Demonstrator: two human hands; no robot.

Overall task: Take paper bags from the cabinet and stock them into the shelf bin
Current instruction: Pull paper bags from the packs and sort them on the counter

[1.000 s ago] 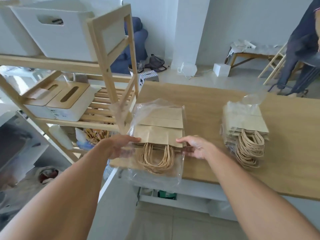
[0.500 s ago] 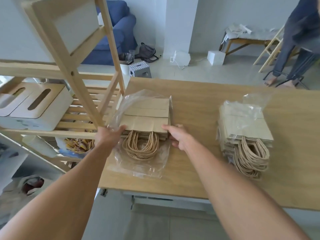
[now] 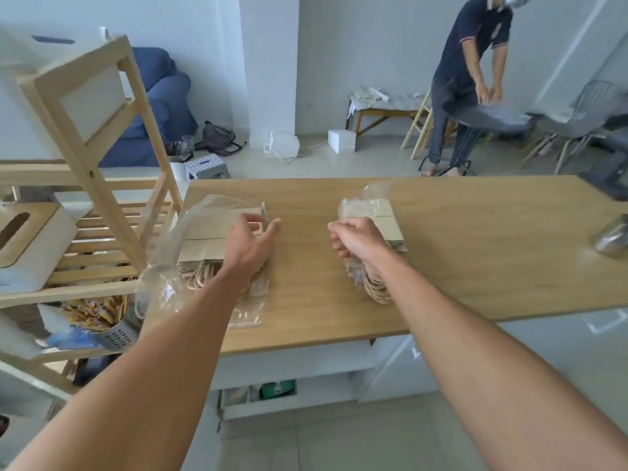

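Two packs of brown paper bags with twine handles lie in clear plastic wrap on the wooden table (image 3: 458, 232). My left hand (image 3: 249, 244) is over the right side of the left pack (image 3: 207, 239), its curled fingers and thumb pinching the wrap at that edge. My right hand (image 3: 353, 239) has its fingers curled round the left edge of the right pack (image 3: 387, 222), hiding much of it. A white shelf bin (image 3: 91, 100) sits on the top level of the wooden shelf (image 3: 102, 185) at the left.
A white box with a slotted wooden lid (image 3: 30, 246) stands on the shelf's middle level, and a grey perforated holder (image 3: 117, 333) below it. A metal cup (image 3: 611, 239) sits at the table's right edge. An open cabinet (image 3: 289, 372) lies under the table. A person (image 3: 469, 79) works at the back.
My right hand left the left pack and moved right onto the right pack. My left hand shifted from the left pack's left side to its right edge. The view tilted up.
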